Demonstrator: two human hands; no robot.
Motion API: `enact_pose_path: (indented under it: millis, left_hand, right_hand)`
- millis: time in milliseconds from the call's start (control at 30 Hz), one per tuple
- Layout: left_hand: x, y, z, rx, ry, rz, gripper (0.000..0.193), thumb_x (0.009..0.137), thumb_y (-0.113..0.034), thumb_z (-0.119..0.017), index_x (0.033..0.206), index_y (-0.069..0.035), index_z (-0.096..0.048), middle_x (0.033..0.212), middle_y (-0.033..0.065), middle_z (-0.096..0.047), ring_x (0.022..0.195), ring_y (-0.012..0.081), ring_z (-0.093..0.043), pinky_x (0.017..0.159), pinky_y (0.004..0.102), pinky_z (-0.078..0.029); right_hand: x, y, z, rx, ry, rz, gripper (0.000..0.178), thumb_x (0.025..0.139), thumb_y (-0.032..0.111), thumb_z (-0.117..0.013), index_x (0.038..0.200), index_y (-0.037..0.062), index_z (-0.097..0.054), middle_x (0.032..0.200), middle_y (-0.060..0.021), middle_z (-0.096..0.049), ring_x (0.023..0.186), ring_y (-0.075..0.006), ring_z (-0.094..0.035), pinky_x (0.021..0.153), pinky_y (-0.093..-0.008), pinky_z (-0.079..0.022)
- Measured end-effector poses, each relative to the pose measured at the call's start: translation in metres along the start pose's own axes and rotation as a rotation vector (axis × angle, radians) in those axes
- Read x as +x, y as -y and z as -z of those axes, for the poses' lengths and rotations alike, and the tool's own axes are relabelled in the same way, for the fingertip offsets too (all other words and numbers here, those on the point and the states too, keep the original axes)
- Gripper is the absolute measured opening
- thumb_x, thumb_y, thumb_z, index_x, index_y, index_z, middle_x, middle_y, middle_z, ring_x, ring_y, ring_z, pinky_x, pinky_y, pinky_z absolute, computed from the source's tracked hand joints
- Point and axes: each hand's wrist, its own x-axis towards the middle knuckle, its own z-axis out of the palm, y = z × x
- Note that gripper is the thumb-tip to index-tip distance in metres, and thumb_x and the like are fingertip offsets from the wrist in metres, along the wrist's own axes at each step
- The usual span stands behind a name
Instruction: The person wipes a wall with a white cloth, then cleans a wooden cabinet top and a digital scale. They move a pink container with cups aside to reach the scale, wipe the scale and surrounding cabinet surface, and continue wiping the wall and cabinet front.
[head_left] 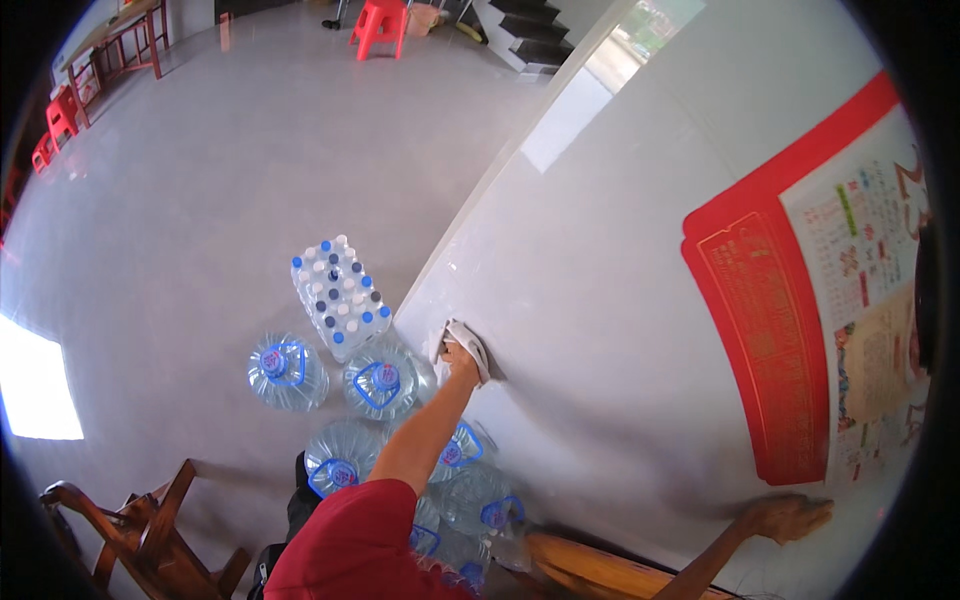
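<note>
A white cloth [470, 345] is bunched under my left hand [458, 358], whose fingers close on it. The hand presses it to the low part of the pale wall [600, 330], just right of the large water bottles. My left arm in a red sleeve reaches over several clear bottles with blue caps and handles, among them one bottle [382, 388] close to the wrist. My right hand [790, 518] lies against the wall at the lower right, fingers stretched out and holding nothing. Right above it hangs a red-backed calendar [770, 340].
A wrapped pack of small bottles [340, 295] stands on the grey floor [200, 200] by the wall. Another large bottle [288, 372] is left of it. A wooden chair [150, 535] is at lower left, an orange-brown wooden piece [590, 568] below, and a red stool [378, 25] far off.
</note>
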Motion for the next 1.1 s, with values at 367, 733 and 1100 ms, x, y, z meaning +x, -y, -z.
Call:
enact_pose_path:
  millis: [367, 733, 1100]
  left_hand:
    - [-0.268, -0.143, -0.044, 0.129, 0.240, -1.042, 0.064, 0.094, -0.050, -0.040, 0.138, -0.004, -0.031, 0.136, 0.0256, -0.018, 0.124, 0.0400, -0.018, 0.106, 0.0481, -0.013]
    - [-0.363, -0.256, -0.075, 0.373, 0.000, -2.306, 0.037, 0.094, -0.026, -0.047, 0.129, -0.013, -0.050, 0.137, 0.0231, -0.034, 0.124, 0.0447, -0.025, 0.106, 0.0535, -0.011]
    - [-0.451, -0.363, -0.108, -0.005, 0.230, -2.400, 0.044, 0.090, -0.038, -0.052, 0.125, -0.012, -0.053, 0.130, 0.0255, -0.033, 0.120, 0.0469, -0.028, 0.101, 0.0561, -0.018]
  right_hand:
    - [0.007, 0.021, 0.026, -0.025, -0.066, 0.030, 0.054, 0.096, 0.038, -0.030, 0.136, 0.0050, -0.044, 0.138, -0.0236, -0.040, 0.126, -0.0402, -0.041, 0.098, -0.0485, -0.038]
    - [0.010, 0.032, 0.036, 0.005, -0.061, 0.024, 0.050, 0.096, 0.030, -0.032, 0.140, 0.0091, -0.040, 0.141, -0.0210, -0.036, 0.124, -0.0371, -0.043, 0.097, -0.0481, -0.039]
    - [0.004, 0.024, 0.026, 0.013, -0.015, -0.021, 0.064, 0.098, 0.047, -0.016, 0.140, 0.0035, -0.037, 0.144, -0.0227, -0.032, 0.127, -0.0390, -0.040, 0.101, -0.0488, -0.035]
